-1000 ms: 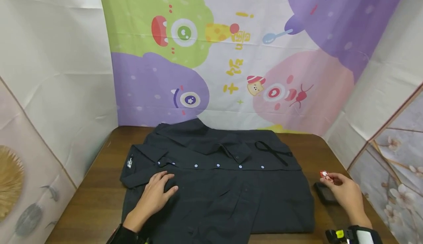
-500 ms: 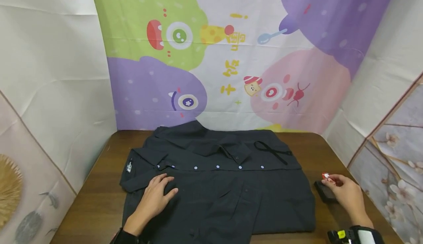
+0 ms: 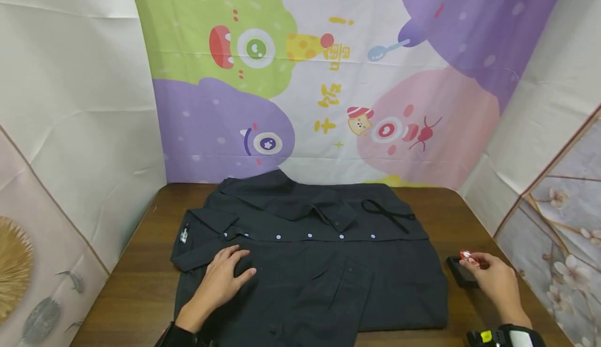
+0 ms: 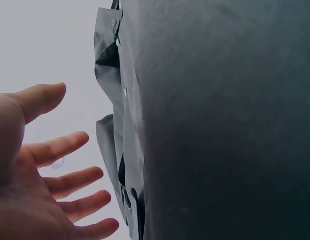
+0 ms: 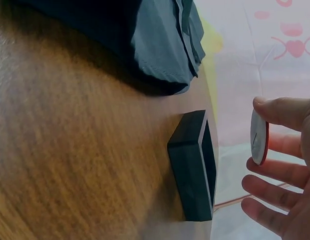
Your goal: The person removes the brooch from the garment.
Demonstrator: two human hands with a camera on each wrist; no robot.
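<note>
A small round pin badge (image 5: 259, 137) with a red rim and a pale back is pinched between thumb and fingers of my right hand (image 3: 500, 282). In the head view its red and white front (image 3: 468, 258) shows over the far part of an open-topped black box (image 3: 462, 274). The right wrist view has the badge held up beside the box's open side. A black button shirt (image 3: 324, 279) lies folded on the table. My left hand (image 3: 221, 280) hovers close over its left part, fingers spread and holding nothing; the left wrist view shows the fingertips apart from the cloth.
The brown wooden table (image 3: 136, 284) carries the shirt and the box. A black cord (image 3: 385, 212) lies on the shirt's upper right. A cartoon-printed cloth (image 3: 328, 91) hangs behind the table's far edge, with white sheets (image 3: 80, 75) at the sides.
My right hand has shifted slightly to the right with the badge, which now overlaps the box more. My left hand stays nearly where it was. The head view has tilted a little.
</note>
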